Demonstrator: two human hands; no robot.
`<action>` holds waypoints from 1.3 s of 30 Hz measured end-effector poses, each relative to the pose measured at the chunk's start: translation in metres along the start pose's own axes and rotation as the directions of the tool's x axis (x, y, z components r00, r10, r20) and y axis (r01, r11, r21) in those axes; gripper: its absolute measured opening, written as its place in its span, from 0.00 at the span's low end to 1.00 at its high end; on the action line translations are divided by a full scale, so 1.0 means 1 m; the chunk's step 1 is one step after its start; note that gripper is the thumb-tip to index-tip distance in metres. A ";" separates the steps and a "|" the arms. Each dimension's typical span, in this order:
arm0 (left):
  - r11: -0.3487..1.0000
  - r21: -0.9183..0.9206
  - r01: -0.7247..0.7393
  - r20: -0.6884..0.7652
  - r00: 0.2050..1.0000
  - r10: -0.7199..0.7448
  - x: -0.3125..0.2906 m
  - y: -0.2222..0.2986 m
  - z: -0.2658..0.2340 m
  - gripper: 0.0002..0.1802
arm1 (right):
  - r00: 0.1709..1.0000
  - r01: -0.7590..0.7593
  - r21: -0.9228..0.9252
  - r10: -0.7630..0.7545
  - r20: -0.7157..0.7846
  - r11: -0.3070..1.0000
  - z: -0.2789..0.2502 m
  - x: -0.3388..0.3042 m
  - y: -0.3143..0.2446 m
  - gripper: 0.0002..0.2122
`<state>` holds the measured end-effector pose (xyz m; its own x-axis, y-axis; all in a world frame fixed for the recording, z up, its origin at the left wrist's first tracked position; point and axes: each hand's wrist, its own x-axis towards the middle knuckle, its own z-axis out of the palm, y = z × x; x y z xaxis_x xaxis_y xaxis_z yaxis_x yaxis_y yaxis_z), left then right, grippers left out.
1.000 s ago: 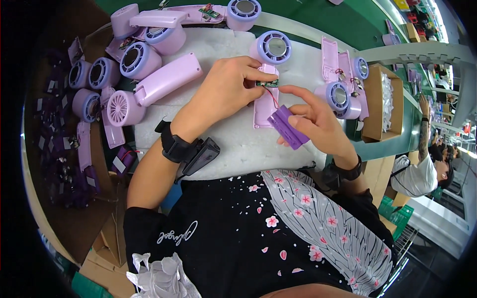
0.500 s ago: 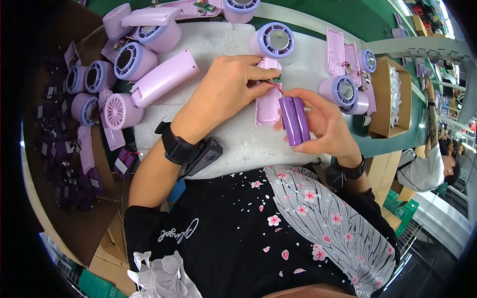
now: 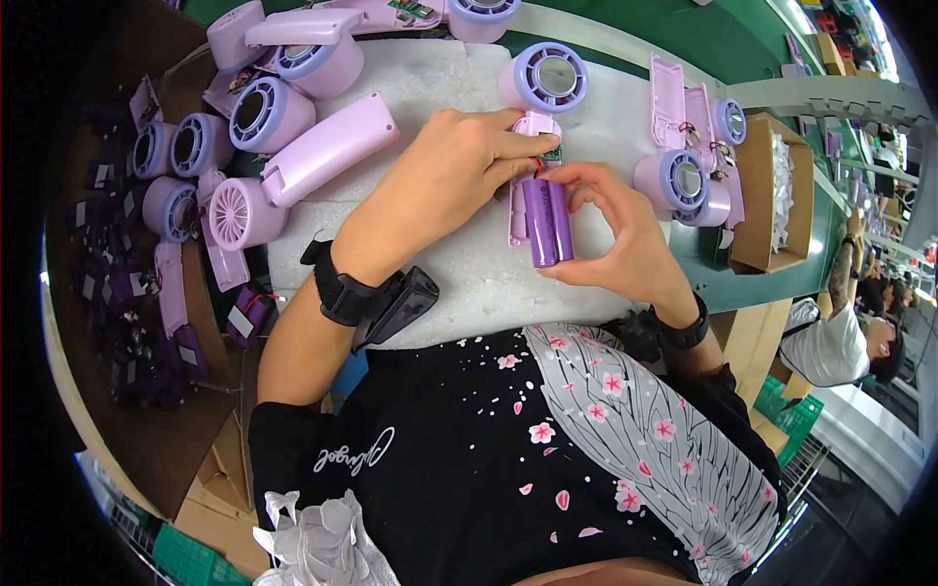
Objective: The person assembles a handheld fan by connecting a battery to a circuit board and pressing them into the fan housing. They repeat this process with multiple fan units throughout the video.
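Observation:
A handheld fan (image 3: 524, 80) lies on the white foam sheet with its round lilac head away from me and its pink handle shell (image 3: 518, 217) open toward me. My left hand (image 3: 451, 161) grips the upper part of that handle, fingertips on the small green circuit board (image 3: 551, 148). Between the thumb and fingers of my right hand (image 3: 633, 234) is a purple two-cell battery pack (image 3: 548, 225), held lengthwise over the hollow shell. A short red wire (image 3: 539, 168) runs from the board to the pack's top end. Whether the pack touches the shell's floor I cannot tell.
Several fan heads and handle shells crowd the left, including a closed pink handle (image 3: 332, 146). A brown carton (image 3: 210, 342) at the far left holds purple packs. More fan parts (image 3: 682, 181) and a carton of white pieces (image 3: 752, 210) stand at the right. Another person (image 3: 831, 337) works farther right.
My right hand has carried the battery pack left, from beside the handle to over its hollow shell. My left hand keeps its grip on the handle and board.

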<state>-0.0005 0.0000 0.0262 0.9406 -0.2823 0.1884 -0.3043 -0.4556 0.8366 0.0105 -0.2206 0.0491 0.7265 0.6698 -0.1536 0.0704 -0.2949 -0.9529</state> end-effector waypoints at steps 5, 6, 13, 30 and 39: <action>1.000 0.001 -0.021 0.001 1.000 0.021 -0.001 0.002 0.000 0.18 | 0.985 0.166 -0.422 -0.168 0.032 0.891 0.004 0.003 0.000 0.31; 1.000 0.001 -0.021 0.001 1.000 0.021 -0.001 0.002 0.000 0.18 | 0.975 0.208 -0.471 -0.223 0.025 0.857 0.006 0.003 0.002 0.31; 0.999 0.040 -0.028 0.036 0.999 0.027 -0.001 0.004 -0.002 0.21 | 0.960 0.225 -0.538 -0.280 -0.021 0.812 0.015 -0.005 0.001 0.27; 0.994 0.048 -0.098 0.018 0.995 0.097 0.000 -0.001 -0.003 0.19 | 0.913 0.268 -0.623 -0.400 -0.080 0.735 0.020 -0.006 0.012 0.18; 0.969 -0.174 0.175 0.119 0.981 -0.156 0.003 -0.002 -0.007 0.28 | 0.948 0.109 -0.427 -0.223 -0.227 0.898 0.028 0.008 0.007 0.23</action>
<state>0.0038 0.0061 0.0281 0.9519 -0.3064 -0.0071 -0.1037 -0.3440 0.9332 -0.0023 -0.1982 0.0337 0.8282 0.5461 0.1262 0.4343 -0.4829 -0.7604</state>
